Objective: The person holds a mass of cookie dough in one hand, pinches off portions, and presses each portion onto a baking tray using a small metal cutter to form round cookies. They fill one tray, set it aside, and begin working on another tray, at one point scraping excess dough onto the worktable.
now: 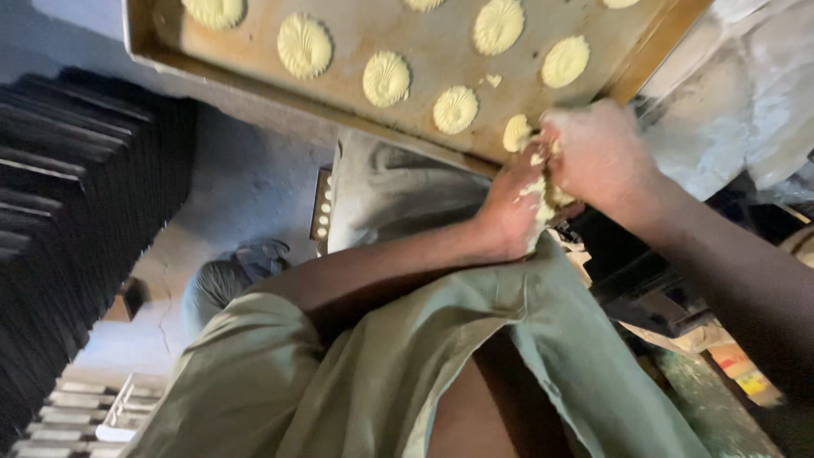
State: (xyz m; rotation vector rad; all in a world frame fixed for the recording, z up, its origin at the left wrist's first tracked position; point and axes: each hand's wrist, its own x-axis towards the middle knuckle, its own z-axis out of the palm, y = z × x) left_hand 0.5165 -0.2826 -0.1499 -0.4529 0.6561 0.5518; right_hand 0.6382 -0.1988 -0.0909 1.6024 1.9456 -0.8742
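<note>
Both hands meet just off the near edge of the baking tray (407, 51), close to its right corner, working one lump of pale dough (543, 199) between them. The left hand (509, 212) cups the dough from below, fingers curled up around it and smeared with crumbs; the right hand (598, 153) presses down on top, clenched over the same lump. How tightly each hand squeezes cannot be told, since the dough is mostly hidden between the palms.

On the tray lie round ribbed cookies (386, 78) in loose rows, well apart from one another, with one smaller piece (515, 133) at the near edge just beside the hands. A stack of dark trays (76, 220) stands off to the left.

To do this step well, my judgement is that the dough wants even pressure from both palms so it comes out the same thickness as the others, and it should go into the open space near the right corner, clear of its neighbours, so the ribbed pattern is not smudged
</note>
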